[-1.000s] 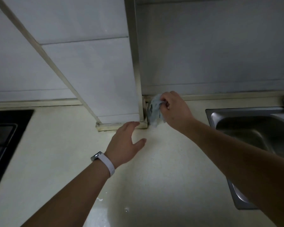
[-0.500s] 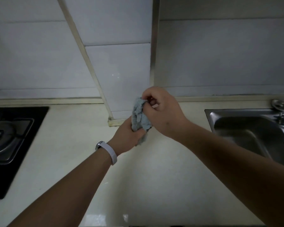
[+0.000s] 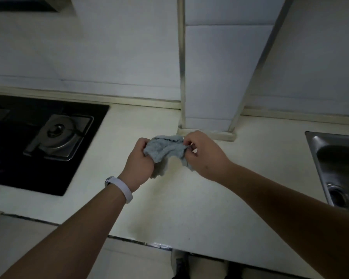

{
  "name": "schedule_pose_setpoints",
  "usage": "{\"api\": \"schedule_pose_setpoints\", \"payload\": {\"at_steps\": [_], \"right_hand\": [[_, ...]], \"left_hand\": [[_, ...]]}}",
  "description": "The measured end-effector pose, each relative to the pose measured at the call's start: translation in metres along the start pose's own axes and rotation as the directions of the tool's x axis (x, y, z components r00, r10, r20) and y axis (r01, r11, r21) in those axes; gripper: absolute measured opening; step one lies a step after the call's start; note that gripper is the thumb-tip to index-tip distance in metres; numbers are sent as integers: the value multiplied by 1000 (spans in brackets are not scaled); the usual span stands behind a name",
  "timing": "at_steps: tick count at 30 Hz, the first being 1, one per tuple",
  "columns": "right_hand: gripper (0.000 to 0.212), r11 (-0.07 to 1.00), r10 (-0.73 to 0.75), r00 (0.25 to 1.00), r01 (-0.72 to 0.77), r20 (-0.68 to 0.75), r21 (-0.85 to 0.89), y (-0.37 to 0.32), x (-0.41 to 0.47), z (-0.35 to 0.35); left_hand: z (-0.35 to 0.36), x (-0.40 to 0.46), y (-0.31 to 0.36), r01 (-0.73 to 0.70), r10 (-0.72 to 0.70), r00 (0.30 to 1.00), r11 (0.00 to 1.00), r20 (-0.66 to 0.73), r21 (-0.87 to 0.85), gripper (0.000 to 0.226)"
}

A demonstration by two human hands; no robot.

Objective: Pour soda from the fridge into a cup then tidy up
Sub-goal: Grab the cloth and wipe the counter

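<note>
Head view looks down on a pale bench [image 3: 189, 198] that runs along a tiled wall [image 3: 119, 47], the biggest surface here and the likely target of the tidying, since no cup or soda shows anywhere in the frame. A tiled column [image 3: 214, 73] juts out from the wall and meets the bench just behind the hands, forming a corner where a cloth would naturally be kept out of the way. To the left sits a black gas hob [image 3: 38, 141] with a steel burner, set into the bench; at the right edge a steel sink [image 3: 334, 164] is partly in view, well apart from the hands.

Both forearms reach in from below. The left hand [image 3: 139, 161], a white band [image 3: 120, 188] on its wrist, has its fingers curled round one end of a small grey-blue cloth [image 3: 164, 151]. The right hand [image 3: 201, 156] pinches the other end between thumb and fingers. The cloth is stretched between them above the bench, in front of the column's foot, bunched and crumpled, one tail hanging down below the left hand. Holding it by two ends looks like a way to open it flat, giving a broader face for wiping; that is my reading, not something shown.
</note>
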State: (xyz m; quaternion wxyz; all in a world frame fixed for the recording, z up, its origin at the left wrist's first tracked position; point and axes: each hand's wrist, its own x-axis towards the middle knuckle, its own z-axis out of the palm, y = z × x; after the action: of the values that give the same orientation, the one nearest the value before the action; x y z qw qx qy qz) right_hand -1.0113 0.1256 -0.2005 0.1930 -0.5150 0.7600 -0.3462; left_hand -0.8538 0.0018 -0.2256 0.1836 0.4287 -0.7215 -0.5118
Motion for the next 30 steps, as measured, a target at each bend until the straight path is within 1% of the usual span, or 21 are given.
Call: {"api": "schedule_pose_setpoints", "payload": {"at_steps": [3,5,7,10,13,14,16,18,19,21,23,26,28,30], "right_hand": [[2,999,44,998,-45,54,14,6,4,33],[1,998,47,996,-49,78,29,7,8,54],[3,999,41,995,-44,95,31,7,14,75],[3,999,51,990,-52,131,4,14,25,106],[6,988,145,967,-130,211,-81,27,33,132],[9,980,177,954,-150,241,-127,31,34,138],[18,966,221,929,-166,297,-200,40,33,146],[21,957,250,911,-182,327,-225,46,28,149],[20,954,260,909,-191,326,-230,48,27,150],[20,951,272,917,-210,292,-226,51,24,148],[18,951,278,929,-230,245,-209,54,23,142],[20,947,294,932,-255,214,-193,60,19,133],[21,946,296,935,-257,198,-199,66,15,128],[21,945,295,937,-256,187,-205,70,12,125]], "left_hand": [[-12,-4,-21,69,-70,997,997,-28,-44,8],[-21,-6,-35,95,-101,993,991,-59,-93,9],[-30,-7,-51,116,-126,987,988,-100,-99,10],[-41,-6,-88,150,-152,983,988,-101,-26,13],[-40,-10,-126,167,-170,985,979,22,115,23],[-37,-13,-136,134,-146,986,979,75,152,29],[-34,-18,-149,0,-31,985,983,167,185,40],[-37,-20,-154,-133,84,974,965,211,226,44],[-40,-19,-158,-179,122,970,943,211,279,49],[-46,-14,-163,-218,152,970,886,190,408,63],[-46,-4,-169,-263,190,962,834,194,486,71],[-32,13,-171,-363,236,927,761,292,538,77],[-19,23,-172,-468,285,878,677,384,568,78],[-8,29,-171,-541,321,838,602,442,587,76]]}}
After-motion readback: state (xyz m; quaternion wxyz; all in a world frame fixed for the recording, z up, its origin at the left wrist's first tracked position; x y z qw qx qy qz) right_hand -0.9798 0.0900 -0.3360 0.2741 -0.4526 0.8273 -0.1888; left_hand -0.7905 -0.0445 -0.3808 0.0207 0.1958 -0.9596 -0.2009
